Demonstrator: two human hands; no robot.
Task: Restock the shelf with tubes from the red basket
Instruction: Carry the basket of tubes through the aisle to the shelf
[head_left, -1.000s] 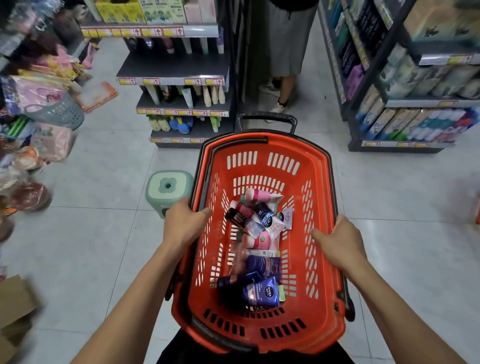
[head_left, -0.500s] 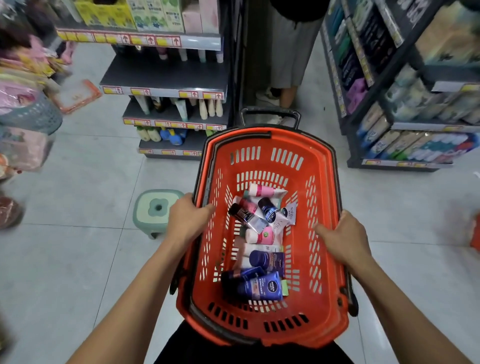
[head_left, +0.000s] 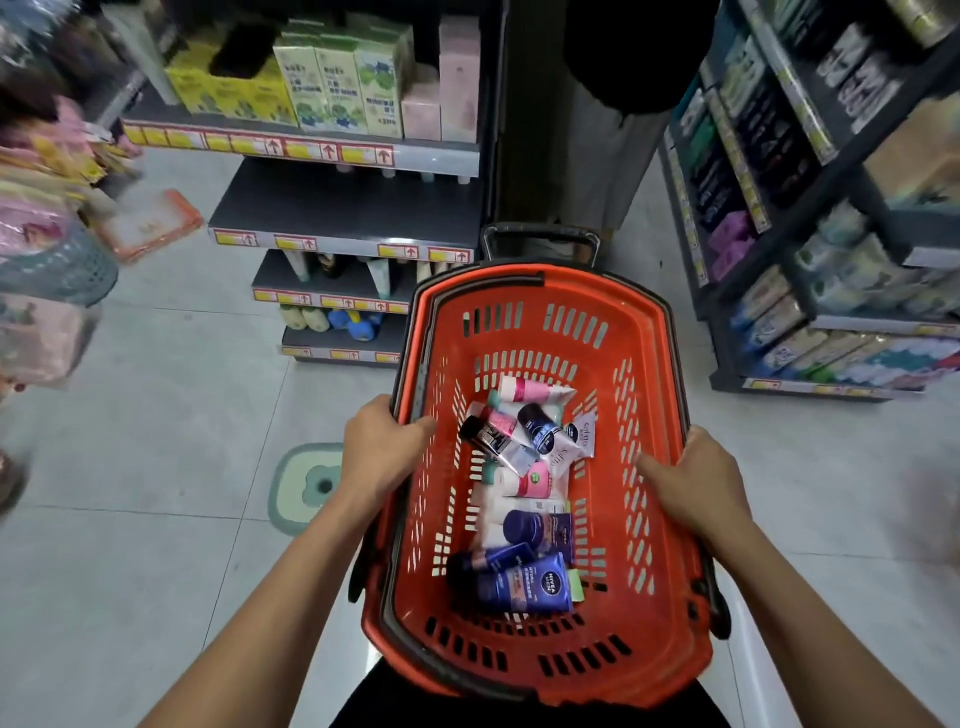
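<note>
Head view: left hand (head_left: 382, 447) and right hand (head_left: 693, 480), fingers curled tight over red basket (head_left: 524, 291) side rims.

— Underfoot? Pale grey floor tiles (head_left: 156, 415) with thin dark joints, faintly glossy.
— Ahead? Dark grey shelving (head_left: 343, 208) in stepped tiers, edged with yellow-and-red price strips (head_left: 291, 148); green and pink cartons (head_left: 358, 88) up top.
— To the right? Another dark rack (head_left: 810, 218), packed with boxed goods.
— Left? Blurred pink packets and a grey mesh bin (head_left: 57, 270).
— Down low? A green stool (head_left: 311, 486) on the tiles.
</note>
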